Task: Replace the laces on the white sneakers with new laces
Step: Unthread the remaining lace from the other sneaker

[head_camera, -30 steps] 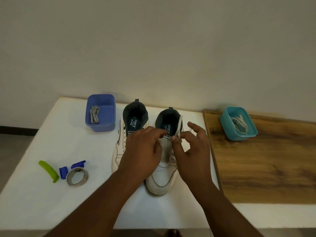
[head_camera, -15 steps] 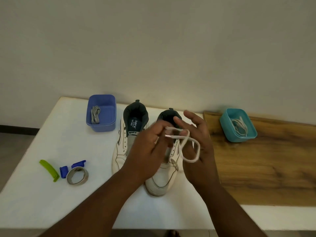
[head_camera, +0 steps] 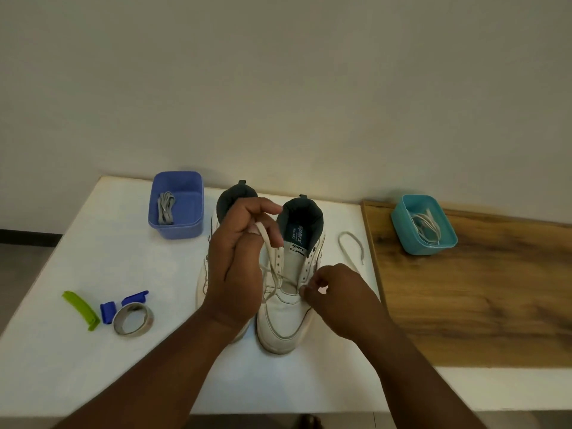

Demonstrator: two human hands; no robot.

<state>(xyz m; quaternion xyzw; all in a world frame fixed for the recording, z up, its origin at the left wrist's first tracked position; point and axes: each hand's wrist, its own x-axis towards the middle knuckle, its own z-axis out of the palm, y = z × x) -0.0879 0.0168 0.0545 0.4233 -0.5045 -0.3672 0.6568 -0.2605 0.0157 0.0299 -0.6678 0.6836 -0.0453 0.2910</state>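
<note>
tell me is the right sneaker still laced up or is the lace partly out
Partly out. The right sneaker has bare upper eyelets; the lace crosses only low down, one end in the left hand.

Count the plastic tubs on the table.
2: a blue tub at the back left beside the sneakers, and a teal tub at the back right on the wooden board. None looks hidden.

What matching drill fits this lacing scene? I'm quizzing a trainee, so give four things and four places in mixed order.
Things:
1. grey flat laces
2. white laces bundle
3. loose white lace end
4. grey tape roll

Places:
A. in the teal plastic tub
B. on the white tabletop beside the green plastic clip
C. in the blue plastic tub
D. on the tabletop right of the white sneakers

Pairs: 1-C, 2-A, 3-D, 4-B
</note>
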